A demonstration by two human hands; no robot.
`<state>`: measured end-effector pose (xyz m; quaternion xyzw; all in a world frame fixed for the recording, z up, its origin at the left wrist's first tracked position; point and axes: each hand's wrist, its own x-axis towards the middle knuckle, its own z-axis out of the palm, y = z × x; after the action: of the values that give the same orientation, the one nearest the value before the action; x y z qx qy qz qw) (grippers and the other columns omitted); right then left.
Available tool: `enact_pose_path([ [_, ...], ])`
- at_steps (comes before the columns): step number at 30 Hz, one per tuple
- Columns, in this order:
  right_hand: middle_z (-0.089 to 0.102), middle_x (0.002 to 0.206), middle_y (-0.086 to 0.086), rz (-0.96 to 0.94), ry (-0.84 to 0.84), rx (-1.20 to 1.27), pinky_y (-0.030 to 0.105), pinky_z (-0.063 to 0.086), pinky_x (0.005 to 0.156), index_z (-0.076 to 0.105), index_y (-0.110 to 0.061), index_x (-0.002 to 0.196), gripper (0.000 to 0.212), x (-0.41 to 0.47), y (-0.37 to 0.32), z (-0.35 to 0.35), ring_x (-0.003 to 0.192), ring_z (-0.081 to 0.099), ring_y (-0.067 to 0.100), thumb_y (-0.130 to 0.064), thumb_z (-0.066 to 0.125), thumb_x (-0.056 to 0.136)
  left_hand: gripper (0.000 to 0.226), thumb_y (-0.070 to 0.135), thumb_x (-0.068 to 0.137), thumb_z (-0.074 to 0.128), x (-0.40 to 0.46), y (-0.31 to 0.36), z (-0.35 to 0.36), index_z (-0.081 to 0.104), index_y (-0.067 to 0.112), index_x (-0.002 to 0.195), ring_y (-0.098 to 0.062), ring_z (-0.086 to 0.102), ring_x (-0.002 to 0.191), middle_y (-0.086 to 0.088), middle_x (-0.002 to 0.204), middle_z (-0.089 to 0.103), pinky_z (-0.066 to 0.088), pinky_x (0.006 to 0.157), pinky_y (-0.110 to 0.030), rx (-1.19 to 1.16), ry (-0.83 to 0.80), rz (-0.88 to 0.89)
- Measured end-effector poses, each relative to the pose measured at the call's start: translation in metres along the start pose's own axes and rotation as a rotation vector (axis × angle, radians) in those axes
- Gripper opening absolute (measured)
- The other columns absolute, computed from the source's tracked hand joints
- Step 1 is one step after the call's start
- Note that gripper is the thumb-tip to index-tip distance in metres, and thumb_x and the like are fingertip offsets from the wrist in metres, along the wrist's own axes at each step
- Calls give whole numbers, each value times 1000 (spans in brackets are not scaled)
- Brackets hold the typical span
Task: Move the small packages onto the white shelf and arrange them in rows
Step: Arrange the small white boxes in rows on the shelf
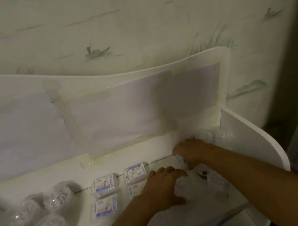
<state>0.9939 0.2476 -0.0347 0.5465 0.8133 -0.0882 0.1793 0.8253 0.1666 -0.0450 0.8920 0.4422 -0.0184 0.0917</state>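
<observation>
Small flat packages with blue and white labels lie in rows on the white shelf (131, 156): one (103, 183) at the back left, one (135, 172) beside it, one (104, 206) in front. A fourth (135, 190) is partly hidden under my left hand (163, 186). That hand grips a crumpled white plastic bag (186, 186) holding more items. My right hand (189, 151) pinches a small package (180, 158) near the back right of the shelf, its fingers curled down over it.
Several clear-wrapped round bundles (43, 215) crowd the shelf's left side, and more clear wrapping (217, 133) sits in the back right corner. A raised white back panel (103, 100) and right side panel (248, 136) bound the shelf. A wallpapered wall stands behind.
</observation>
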Motion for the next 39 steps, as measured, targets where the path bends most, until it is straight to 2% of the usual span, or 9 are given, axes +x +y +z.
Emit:
enact_pose_path([
  [3, 62, 112, 6, 13, 64, -77, 36, 52, 84, 60, -16, 112, 39, -2, -2, -2, 99, 61, 25, -21, 73, 76, 69, 55, 74, 73, -11, -7, -9, 43, 36, 134, -10, 49, 120, 12, 133, 51, 38, 102, -28, -239, 99, -56],
  [6, 60, 120, 5, 20, 79, -52, 37, 53, 86, 58, -19, 121, 50, -2, -2, -5, 103, 60, 25, -27, 75, 74, 60, 43, 72, 80, -28, -18, -14, 44, 40, 119, 5, 53, 98, 23, 111, 52, 41, 78, -4, -567, 191, -102],
  [8, 56, 128, 4, 29, 89, 6, 38, 52, 89, 52, -22, 129, 63, -4, -5, -9, 109, 58, 25, -32, 77, 72, 65, 35, 72, 82, -39, -29, -16, 42, 41, 122, 8, 54, 92, 20, 108, 52, 46, 74, -9, -703, 236, -99],
  [11, 49, 132, 5, 11, 148, 51, 37, 50, 89, 46, -23, 134, 71, -12, -15, -18, 113, 54, 26, -36, 76, 72, 64, 26, 75, 81, -58, -46, -23, 44, 46, 124, -2, 58, 95, 16, 112, 54, 51, 76, -16, -758, 258, -95],
  [20, 46, 127, 4, -185, 230, 150, 30, 42, 81, 42, -23, 134, 71, -35, -77, -45, 111, 50, 23, -41, 74, 73, 48, 30, 67, 85, -135, -80, -24, 54, 25, 102, 3, 58, 95, 18, 103, 62, 50, 73, -16, -682, 295, -265],
  [25, 46, 128, 2, -220, 225, 172, 33, 46, 86, 39, -25, 138, 76, -41, -111, -32, 111, 49, 21, -43, 74, 73, 49, 40, 64, 83, -173, -94, -2, 53, 27, 101, -3, 57, 96, 19, 101, 63, 48, 78, -16, -634, 279, -281],
  [30, 44, 135, 3, -207, 177, 224, 37, 49, 91, 40, -24, 138, 75, -55, -131, -10, 112, 50, 22, -42, 73, 73, 57, 36, 71, 79, -190, -110, 14, 47, 32, 118, -3, 57, 106, 14, 118, 58, 50, 91, -20, -580, 189, -301],
  [34, 39, 139, 1, -194, 139, 200, 35, 45, 92, 36, -26, 142, 77, -65, -141, 4, 119, 45, 22, -42, 72, 76, 74, 41, 74, 67, -199, -117, 16, 34, 38, 139, -10, 49, 118, 8, 134, 48, 45, 98, -27, -251, 80, -281],
  [39, 36, 145, -1, -148, 144, 192, 37, 43, 98, 34, -29, 144, 77, -70, -152, 23, 126, 42, 22, -44, 67, 77, 74, 44, 79, 62, -201, -117, 19, 27, 33, 144, -18, 44, 124, 2, 143, 40, 39, 100, -34, -56, 16, -283],
])
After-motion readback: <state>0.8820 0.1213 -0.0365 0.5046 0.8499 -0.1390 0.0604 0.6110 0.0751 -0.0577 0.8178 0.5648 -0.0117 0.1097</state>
